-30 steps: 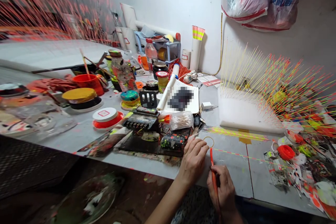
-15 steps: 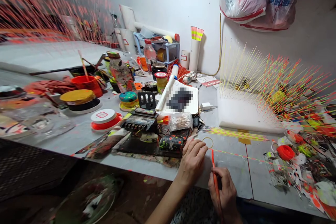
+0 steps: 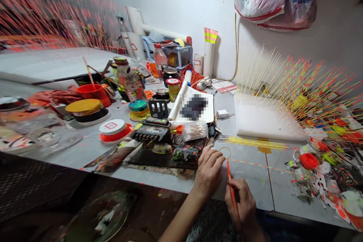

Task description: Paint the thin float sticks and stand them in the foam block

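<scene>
My left hand (image 3: pixel 209 168) is closed, palm down, at the near end of a thin striped rod (image 3: pixel 255 163). The rod reaches out to the right over the table, banded in red and yellow-green. In my right hand (image 3: pixel 241 198) is a slim orange paintbrush (image 3: pixel 233 196), held like a pen. Its tip points up at the rod just right of my left fingers, and I cannot tell whether it touches. Behind the fingers lies a thin yellowish ring (image 3: pixel 225 152). A paint-spotted black device (image 3: pixel 185 154) stands left of my left hand.
A white foam block (image 3: pixel 266 121) bristles with thin coloured rods. More striped rods (image 3: pixel 249 141) lie flat before it. Paint-smeared clutter (image 3: pixel 326 170) covers the right side. A clear tub of cotton swabs (image 3: pixel 195 131) and a red-and-white lidded container (image 3: pixel 115 128) stand leftward.
The brush tip has shifted slightly up and left along the rod. Both hands keep nearly the same places and grips.
</scene>
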`<action>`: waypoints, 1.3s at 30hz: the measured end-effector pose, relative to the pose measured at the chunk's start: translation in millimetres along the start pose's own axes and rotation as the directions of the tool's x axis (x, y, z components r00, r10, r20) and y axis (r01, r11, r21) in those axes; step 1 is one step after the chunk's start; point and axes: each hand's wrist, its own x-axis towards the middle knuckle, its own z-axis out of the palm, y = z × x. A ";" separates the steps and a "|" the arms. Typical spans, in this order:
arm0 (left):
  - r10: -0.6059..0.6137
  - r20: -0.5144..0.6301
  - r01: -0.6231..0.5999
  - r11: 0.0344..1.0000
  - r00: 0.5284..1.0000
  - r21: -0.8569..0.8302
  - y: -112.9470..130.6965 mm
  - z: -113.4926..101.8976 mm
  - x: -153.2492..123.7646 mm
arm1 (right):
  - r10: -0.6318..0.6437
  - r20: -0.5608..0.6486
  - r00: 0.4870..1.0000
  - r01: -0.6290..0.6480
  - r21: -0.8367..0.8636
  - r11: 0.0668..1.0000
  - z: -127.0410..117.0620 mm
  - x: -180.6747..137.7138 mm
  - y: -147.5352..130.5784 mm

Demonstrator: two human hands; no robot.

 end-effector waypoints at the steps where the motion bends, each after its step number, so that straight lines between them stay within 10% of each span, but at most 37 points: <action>1: 0.001 0.002 -0.001 1.000 1.000 -0.001 0.2 -0.2 0.1 | -0.001 0.000 1.000 0.001 0.001 1.000 0.3 -0.1 0.4; 39: -0.012 0.023 0.012 1.000 1.000 -0.002 -1.0 1.8 -3.9 | -0.010 -0.012 1.000 0.010 -0.037 0.999 -1.0 -4.6 1.5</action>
